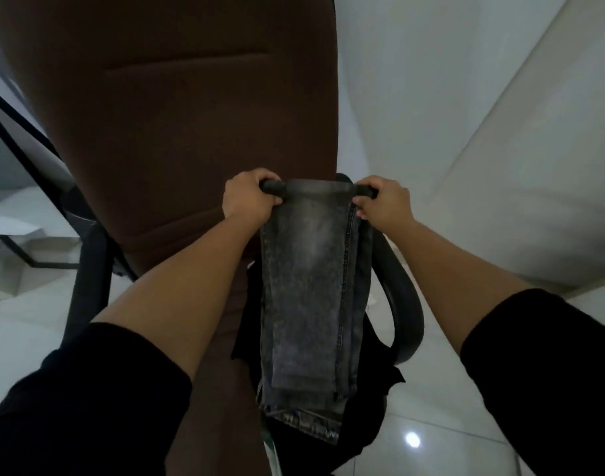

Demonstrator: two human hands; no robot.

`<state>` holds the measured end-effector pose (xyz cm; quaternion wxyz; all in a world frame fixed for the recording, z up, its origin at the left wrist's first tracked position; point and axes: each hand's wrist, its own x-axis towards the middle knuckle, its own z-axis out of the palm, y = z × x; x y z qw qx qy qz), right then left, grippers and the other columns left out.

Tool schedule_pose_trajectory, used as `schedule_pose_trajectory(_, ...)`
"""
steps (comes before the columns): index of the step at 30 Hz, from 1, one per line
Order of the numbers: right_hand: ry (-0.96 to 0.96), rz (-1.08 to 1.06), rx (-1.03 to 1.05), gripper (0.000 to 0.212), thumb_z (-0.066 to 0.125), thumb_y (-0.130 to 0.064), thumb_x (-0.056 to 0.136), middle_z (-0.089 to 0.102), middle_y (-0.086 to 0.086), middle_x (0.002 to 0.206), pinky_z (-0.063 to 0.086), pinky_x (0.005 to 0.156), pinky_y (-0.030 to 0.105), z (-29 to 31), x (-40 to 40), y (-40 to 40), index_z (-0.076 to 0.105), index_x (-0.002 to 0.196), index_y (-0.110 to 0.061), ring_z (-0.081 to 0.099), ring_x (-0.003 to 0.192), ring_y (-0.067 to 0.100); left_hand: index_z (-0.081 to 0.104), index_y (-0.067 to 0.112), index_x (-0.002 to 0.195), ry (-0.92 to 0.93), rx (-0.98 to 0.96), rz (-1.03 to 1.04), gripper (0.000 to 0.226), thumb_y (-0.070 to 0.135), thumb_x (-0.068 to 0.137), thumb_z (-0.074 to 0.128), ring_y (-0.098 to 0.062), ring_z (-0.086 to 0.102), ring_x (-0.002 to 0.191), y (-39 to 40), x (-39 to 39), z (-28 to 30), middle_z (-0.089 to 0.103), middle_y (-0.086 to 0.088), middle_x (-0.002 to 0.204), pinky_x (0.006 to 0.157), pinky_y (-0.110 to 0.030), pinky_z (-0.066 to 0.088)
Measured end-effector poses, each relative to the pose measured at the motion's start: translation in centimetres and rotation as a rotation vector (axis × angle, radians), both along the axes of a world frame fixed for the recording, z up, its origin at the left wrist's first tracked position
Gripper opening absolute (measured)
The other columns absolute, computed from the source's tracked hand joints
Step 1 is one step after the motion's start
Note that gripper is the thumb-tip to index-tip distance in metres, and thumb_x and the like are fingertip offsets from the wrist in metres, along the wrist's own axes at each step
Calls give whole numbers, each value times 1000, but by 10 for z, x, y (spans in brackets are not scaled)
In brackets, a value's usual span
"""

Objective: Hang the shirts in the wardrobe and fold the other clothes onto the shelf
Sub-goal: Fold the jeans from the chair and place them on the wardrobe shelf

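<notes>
Black sleeves [88, 400] frame my view. Below them the grey jeans [309, 304] hang folded lengthwise, hems [301, 424] lowest, over dark clothes [373, 389] on the chair's armrest [406, 304]. My left hand [248, 201] and right hand [385, 202] each have fingers clamped on an end of the black bar [273, 187] carrying the jeans, I judge to keep the fold level. Beyond stands the brown chair back [174, 97].

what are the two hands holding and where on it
Left hand and right hand grip the folded top edge of faded dark grey jeans, one at each end.
</notes>
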<state>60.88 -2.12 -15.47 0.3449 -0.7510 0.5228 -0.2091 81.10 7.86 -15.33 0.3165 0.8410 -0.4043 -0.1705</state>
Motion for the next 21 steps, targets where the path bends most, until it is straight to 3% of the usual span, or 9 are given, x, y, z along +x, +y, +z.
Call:
schedule_pose_trajectory(5,18,42,-73,16,69,-20,79,67,4,92,46,79,24,-18,-20,52,70,94,-14,61,86,17,63,28,94,93,4,-15,29,22,71,80,-13,60,91,51,-19,-22,66,3,98,73,-26,48)
schedule_pose_trajectory(7,-28,9,24,16,68,-29,80,67,5,85,51,80,31,-40,-39,85,70,84,-14,63,82,19,61,28,94,185,60,-72,35,34,67,83,-9,56,88,88,-34,-41,62,6,96,71,-26,45)
schedule_pose_trajectory(9,-84,-51,153,31,65,-38,81,65,14,73,56,78,46,-72,-64,130,65,71,-8,65,75,28,60,26,92,251,135,-122,39,46,66,81,-8,52,91,137,-57,-67,58,10,97,72,-26,42)
schedule_pose_trajectory(10,-73,-85,205,40,63,-39,84,63,19,70,56,76,48,-90,-76,153,62,70,-2,65,73,33,60,25,88,287,170,-117,37,52,68,76,-10,53,91,161,-67,-84,57,11,94,70,-27,42)
schedule_pose_trajectory(12,-18,-142,304,51,58,-40,91,61,27,73,52,71,37,-120,-95,201,59,74,8,62,72,35,54,22,74,364,258,-60,42,64,75,61,-18,59,89,206,-89,-122,59,7,81,65,-29,41)
schedule_pose_trajectory(15,96,-158,417,47,55,-44,91,54,13,66,37,66,30,-167,-115,252,48,69,-4,54,68,25,48,22,67,405,445,5,55,76,74,48,-27,59,88,247,-111,-177,59,0,76,83,-38,46)
schedule_pose_trajectory(17,165,-89,427,39,61,-48,86,52,3,81,42,71,32,-192,-116,266,41,88,-14,54,80,24,46,22,77,410,530,19,58,80,71,48,-29,57,93,255,-121,-202,59,-1,85,93,-45,44)
schedule_pose_trajectory(19,220,-71,395,64,67,-54,77,50,10,112,47,85,40,-216,-111,271,35,118,-17,53,103,30,42,20,101,447,490,57,70,78,65,58,-33,54,106,250,-131,-222,55,-7,108,96,-49,43)
schedule_pose_trajectory(21,248,-137,353,91,71,-58,71,32,18,132,42,97,45,-231,-103,271,23,140,-24,41,120,38,25,20,133,491,394,128,100,69,60,71,-39,42,123,238,-137,-237,38,-16,134,101,-50,40)
